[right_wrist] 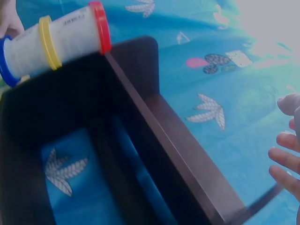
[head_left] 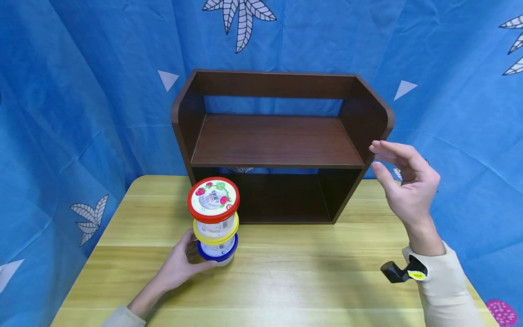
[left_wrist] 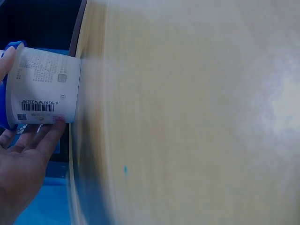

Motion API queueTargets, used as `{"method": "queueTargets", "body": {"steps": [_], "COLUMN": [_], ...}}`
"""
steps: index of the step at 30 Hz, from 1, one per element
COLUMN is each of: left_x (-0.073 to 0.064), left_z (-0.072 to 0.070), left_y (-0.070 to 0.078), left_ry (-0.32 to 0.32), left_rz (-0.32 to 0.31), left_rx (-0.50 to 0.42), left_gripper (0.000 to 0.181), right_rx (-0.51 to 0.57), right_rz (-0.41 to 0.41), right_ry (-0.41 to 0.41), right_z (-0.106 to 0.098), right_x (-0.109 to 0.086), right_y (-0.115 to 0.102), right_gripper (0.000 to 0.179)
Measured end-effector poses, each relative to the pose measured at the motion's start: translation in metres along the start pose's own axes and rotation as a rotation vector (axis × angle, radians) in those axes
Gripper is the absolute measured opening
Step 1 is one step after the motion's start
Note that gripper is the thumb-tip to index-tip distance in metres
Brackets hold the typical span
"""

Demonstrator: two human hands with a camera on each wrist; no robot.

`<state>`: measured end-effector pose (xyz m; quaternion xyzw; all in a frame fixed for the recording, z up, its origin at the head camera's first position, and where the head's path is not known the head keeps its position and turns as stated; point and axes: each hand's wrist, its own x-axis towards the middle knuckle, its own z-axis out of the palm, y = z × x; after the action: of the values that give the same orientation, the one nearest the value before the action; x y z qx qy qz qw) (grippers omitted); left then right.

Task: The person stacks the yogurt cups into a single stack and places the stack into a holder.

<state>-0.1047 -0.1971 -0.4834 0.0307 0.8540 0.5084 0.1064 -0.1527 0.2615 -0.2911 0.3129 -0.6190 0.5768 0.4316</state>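
Note:
Three white tubs stand in a column at the front left of the shelf. On top is a red-lidded tub (head_left: 213,200) with strawberries printed on its lid. Below it comes a yellow-lidded tub (head_left: 215,228), and lowest is a blue-lidded tub (head_left: 219,250). My left hand (head_left: 176,268) grips this lowest tub from the left, thumb in front and fingers round the far side. The left wrist view shows its barcode side (left_wrist: 44,84). Raised beside the shelf's right panel, my right hand (head_left: 410,181) holds nothing, its fingers loosely bent and apart from the thumb.
A dark brown two-tier shelf (head_left: 278,141) stands at the back of the light wooden table (head_left: 286,272). Behind it hangs a blue patterned cloth (head_left: 102,81). A black wrist device (head_left: 396,271) sticks out from the right sleeve.

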Motion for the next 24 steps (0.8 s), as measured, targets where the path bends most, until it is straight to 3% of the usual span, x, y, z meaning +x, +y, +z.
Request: {"method": "queueTargets", "body": {"steps": [6, 13, 24], "left_x": [-0.001, 0.0, 0.0], "left_z": [-0.001, 0.0, 0.0], "left_y": [0.001, 0.0, -0.001], "left_ry": [-0.003, -0.004, 0.004], "left_rz": [0.013, 0.008, 0.014], "left_rx": [-0.005, -0.005, 0.007], "left_gripper": [0.095, 0.095, 0.095], "right_rx": [-0.179, -0.302, -0.51], "right_rz": [0.01, 0.031, 0.125], "right_ry": [0.065, 0.161, 0.137], "right_z": [-0.008, -0.011, -0.013], "right_x": [0.013, 0.028, 0.043], "right_y": [-0.003, -0.003, 0.007], "right_gripper": [0.033, 0.026, 0.027]}}
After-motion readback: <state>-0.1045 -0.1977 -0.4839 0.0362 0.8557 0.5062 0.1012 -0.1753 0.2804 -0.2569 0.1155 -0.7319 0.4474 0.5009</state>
